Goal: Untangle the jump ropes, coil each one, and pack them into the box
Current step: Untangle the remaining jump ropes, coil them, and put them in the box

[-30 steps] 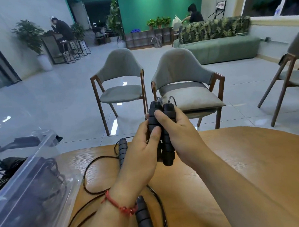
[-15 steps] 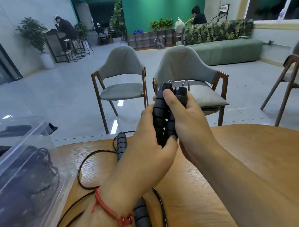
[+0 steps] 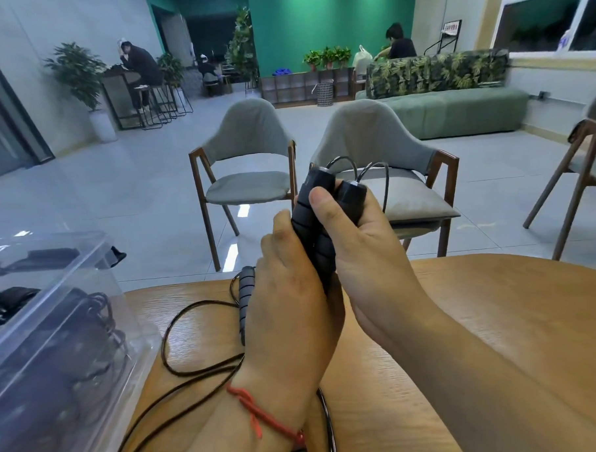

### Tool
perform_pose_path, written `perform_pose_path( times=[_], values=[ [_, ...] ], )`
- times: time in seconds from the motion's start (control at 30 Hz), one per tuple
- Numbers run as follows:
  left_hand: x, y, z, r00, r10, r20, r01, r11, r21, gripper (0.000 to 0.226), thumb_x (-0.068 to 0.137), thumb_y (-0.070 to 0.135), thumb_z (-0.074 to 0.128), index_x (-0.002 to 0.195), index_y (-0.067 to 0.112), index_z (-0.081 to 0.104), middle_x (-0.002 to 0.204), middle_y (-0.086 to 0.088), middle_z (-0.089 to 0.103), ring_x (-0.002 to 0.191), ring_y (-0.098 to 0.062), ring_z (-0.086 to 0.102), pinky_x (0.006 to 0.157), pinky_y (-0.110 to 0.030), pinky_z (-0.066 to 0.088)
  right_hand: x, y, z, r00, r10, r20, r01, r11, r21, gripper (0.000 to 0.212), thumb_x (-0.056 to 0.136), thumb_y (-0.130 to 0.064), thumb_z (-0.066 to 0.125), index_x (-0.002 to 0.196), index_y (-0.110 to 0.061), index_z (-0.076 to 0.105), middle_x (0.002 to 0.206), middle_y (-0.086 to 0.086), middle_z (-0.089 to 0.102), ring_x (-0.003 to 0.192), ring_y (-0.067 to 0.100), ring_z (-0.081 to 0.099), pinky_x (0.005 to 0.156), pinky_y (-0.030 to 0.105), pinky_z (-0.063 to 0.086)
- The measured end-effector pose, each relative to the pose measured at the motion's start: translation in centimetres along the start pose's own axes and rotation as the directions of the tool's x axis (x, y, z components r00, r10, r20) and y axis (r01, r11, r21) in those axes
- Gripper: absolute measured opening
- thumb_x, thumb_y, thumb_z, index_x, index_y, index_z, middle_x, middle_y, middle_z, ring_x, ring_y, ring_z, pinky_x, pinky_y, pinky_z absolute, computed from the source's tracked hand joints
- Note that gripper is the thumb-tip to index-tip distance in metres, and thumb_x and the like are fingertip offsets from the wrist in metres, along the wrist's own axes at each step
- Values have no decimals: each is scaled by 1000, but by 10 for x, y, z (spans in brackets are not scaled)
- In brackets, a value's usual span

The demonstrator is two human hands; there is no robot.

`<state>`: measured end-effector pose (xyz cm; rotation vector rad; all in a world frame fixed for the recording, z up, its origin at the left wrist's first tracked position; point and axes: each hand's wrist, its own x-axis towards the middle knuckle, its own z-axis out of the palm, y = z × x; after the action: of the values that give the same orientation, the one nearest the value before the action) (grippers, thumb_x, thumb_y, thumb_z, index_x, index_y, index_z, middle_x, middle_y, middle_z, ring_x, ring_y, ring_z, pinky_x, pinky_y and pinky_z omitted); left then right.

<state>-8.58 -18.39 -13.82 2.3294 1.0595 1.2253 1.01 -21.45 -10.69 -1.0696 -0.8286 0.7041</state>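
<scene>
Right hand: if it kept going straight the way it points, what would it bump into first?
Probably the left hand. The right hand points forward and leftward, and both grip the same pair of black handles, seemingly touching, so it would press against it almost at once.

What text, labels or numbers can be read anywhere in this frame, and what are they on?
No text here is readable.
Standing sign by the far wall: reddish print, too small and blurred to read.
Jump rope handles: no markings visible.
Clear box: no label visible.
</scene>
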Motion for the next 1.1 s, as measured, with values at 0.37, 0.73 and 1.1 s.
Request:
perform_pose_path(
  times=[0.37,0.73,1.1],
  values=[
    [26,-12,-43,893,-68,446,181,960,-215,29,88,13,69,98,36,55,73,11,55,60,-1,51,52,-11,43,20,-21,-55,834,-543,101,432,528,-731,27,109,-32,49,132,-30,62,143,-14,54,140,7,43,117,28,36],
    [32,-17,-57,948,-89,306,284,671,-684,49,82,9,68,127,29,70,128,6,73,124,-21,68,106,-53,55,12,-9,-31,977,-69,204,146,908,-392,50,117,-42,30,93,-13,64,64,-1,42,59,17,41,58,39,38],
    [37,-26,-45,924,-277,262,381,624,-683,26,96,1,65,119,11,62,107,-13,68,104,-29,75,89,-43,64,-7,10,-10,916,192,351,223,482,-847,65,109,-66,23,79,-27,65,71,0,65,67,12,61,70,40,54]
  ],
)
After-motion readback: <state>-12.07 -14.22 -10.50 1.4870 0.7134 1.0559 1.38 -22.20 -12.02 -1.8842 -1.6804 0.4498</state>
